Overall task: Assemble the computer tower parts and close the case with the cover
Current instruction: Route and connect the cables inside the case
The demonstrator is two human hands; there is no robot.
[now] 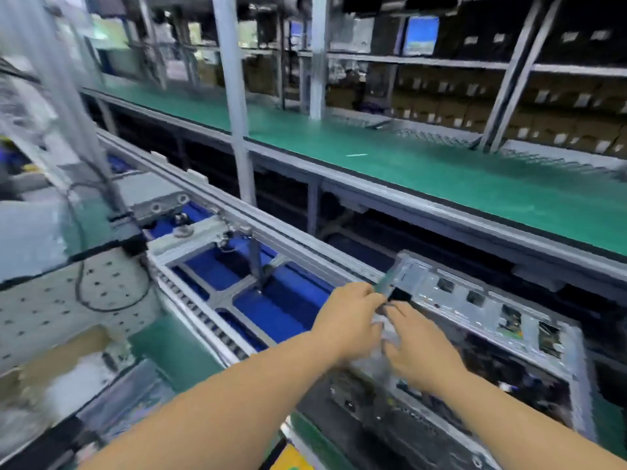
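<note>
Now both hands meet at the open computer case's (492, 337) far-left corner: left hand (346, 320) and right hand (422, 347) pinch a small black connector (400, 295); seat it squarely, without forcing.

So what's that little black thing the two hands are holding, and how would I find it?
Find the long green workbench across the back, then drop to the open computer case lying on the conveyor in front. At the case's near left corner, the left hand and right hand meet on a small black part. It is dark against the pale metal.
</note>
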